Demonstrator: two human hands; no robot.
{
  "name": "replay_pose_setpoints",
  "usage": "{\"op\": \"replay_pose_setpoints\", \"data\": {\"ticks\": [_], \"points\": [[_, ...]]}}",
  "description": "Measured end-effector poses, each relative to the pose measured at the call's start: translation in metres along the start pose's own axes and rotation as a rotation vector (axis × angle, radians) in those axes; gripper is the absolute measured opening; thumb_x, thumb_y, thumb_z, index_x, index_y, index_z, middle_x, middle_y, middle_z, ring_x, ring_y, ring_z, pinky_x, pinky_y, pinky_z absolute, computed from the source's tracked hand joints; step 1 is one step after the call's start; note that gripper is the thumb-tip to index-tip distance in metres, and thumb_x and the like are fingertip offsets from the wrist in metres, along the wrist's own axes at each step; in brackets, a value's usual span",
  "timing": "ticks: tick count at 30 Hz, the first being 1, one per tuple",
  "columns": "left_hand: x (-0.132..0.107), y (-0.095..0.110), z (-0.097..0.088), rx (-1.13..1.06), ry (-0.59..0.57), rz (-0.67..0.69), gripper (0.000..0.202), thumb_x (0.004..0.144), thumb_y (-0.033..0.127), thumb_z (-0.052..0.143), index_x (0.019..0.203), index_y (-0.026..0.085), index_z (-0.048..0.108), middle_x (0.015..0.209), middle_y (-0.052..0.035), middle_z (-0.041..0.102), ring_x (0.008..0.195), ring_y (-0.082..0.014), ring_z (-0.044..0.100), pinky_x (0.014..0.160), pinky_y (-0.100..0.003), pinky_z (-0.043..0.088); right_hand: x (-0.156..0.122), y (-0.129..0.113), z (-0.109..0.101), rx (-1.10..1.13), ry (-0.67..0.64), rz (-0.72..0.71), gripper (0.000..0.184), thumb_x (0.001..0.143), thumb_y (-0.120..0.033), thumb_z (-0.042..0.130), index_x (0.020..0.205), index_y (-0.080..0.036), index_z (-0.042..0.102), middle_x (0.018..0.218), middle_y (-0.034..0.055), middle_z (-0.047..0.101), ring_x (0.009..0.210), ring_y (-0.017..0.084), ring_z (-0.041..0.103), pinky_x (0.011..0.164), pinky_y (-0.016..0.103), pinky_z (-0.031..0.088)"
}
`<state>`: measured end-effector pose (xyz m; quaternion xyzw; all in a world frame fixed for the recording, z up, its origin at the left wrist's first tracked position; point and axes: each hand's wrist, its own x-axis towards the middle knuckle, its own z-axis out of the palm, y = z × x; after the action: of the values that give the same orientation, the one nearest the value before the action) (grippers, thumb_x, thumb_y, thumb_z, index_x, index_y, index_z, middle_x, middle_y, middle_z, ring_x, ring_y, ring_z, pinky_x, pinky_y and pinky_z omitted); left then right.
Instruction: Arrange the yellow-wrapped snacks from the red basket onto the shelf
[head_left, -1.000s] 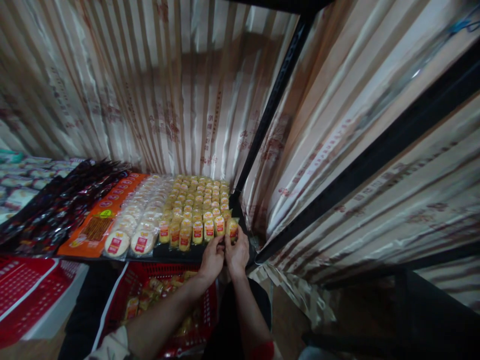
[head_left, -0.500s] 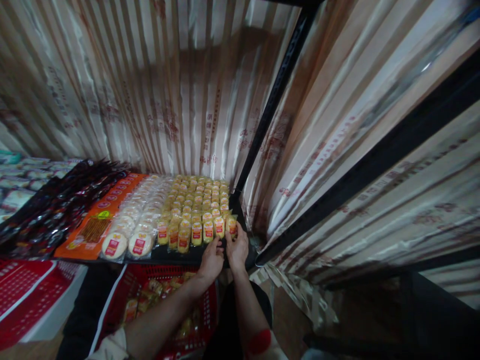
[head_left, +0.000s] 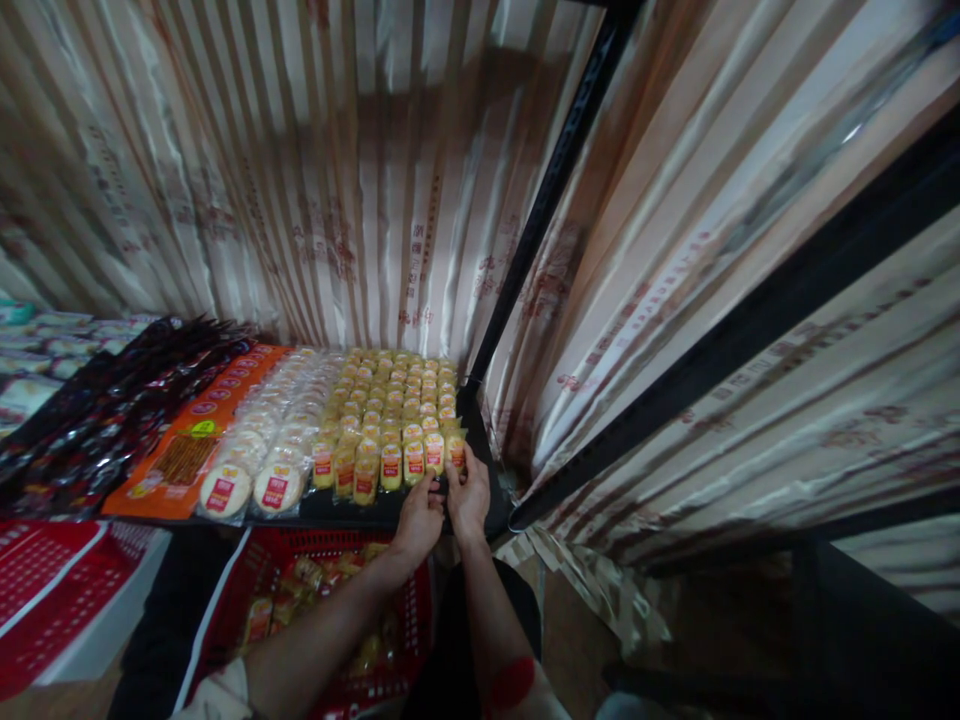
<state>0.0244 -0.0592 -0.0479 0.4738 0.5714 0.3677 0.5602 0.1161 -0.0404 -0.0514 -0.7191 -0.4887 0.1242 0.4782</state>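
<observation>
Rows of small yellow packaged cakes (head_left: 391,463) with red-and-white labels stand on the black shelf (head_left: 341,510). My right hand (head_left: 469,498) has its thumb and fingers around the lower part of a wrapped cake (head_left: 454,448) at the right end of the front row. Just left of it, my left hand (head_left: 420,515) has its fingers slightly apart at the shelf's front edge. Its fingertips are close to the base of the neighbouring packet (head_left: 434,452); whether they touch it I cannot tell.
Left of the cakes lie round white packaged crackers (head_left: 277,488), an orange snack bag (head_left: 169,470) and dark packets (head_left: 97,420). Below the shelf, a red basket (head_left: 225,600) holds more yellow packets. A black post (head_left: 517,270) and pleated curtains (head_left: 420,200) border the shelf.
The end packet sits slightly further left, closer against its neighbour, with my right hand still on it. The whole view has shifted a little; my left hand stays beside the front row.
</observation>
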Motion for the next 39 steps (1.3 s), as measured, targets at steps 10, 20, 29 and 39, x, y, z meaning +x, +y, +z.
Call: {"op": "replay_pose_setpoints", "data": {"ticks": [10, 20, 29, 39], "points": [[0.000, 0.002, -0.001, -0.021, -0.002, -0.004, 0.056, 0.075, -0.002, 0.042, 0.128, 0.017, 0.048, 0.116, -0.0096, 0.060, 0.082, -0.0088, 0.062, 0.082, -0.024, 0.052, -0.004, -0.002, 0.002, 0.037, 0.012, 0.000, 0.050, 0.079, -0.036, 0.045, 0.124, -0.017, 0.054, 0.105, 0.0120, 0.056, 0.076, 0.017, 0.055, 0.073, 0.032, 0.050], [-0.002, -0.001, -0.003, -0.027, 0.015, 0.036, 0.054, 0.075, -0.002, 0.041, 0.125, 0.015, 0.050, 0.116, -0.0108, 0.060, 0.081, -0.0086, 0.062, 0.084, -0.025, 0.052, -0.003, -0.002, 0.004, 0.048, -0.008, 0.006, 0.047, 0.079, -0.034, 0.047, 0.121, -0.016, 0.056, 0.107, 0.0129, 0.055, 0.069, 0.015, 0.057, 0.070, 0.032, 0.052], [-0.005, 0.000, -0.004, -0.038, 0.017, 0.077, 0.058, 0.070, -0.004, 0.042, 0.123, 0.016, 0.052, 0.109, -0.0084, 0.063, 0.080, -0.0084, 0.061, 0.083, -0.023, 0.051, -0.006, 0.003, 0.010, 0.042, 0.052, -0.004, 0.048, 0.081, -0.036, 0.046, 0.122, -0.015, 0.055, 0.111, 0.0144, 0.054, 0.090, 0.021, 0.057, 0.078, 0.035, 0.050], [-0.010, 0.007, -0.005, -0.009, 0.022, 0.094, 0.060, 0.067, -0.006, 0.042, 0.123, 0.012, 0.051, 0.110, -0.0116, 0.061, 0.081, -0.0098, 0.061, 0.082, -0.025, 0.051, -0.003, 0.005, 0.011, 0.043, 0.030, -0.015, 0.045, 0.081, -0.036, 0.045, 0.118, -0.014, 0.058, 0.110, 0.0145, 0.056, 0.090, 0.021, 0.057, 0.080, 0.035, 0.049]]}}
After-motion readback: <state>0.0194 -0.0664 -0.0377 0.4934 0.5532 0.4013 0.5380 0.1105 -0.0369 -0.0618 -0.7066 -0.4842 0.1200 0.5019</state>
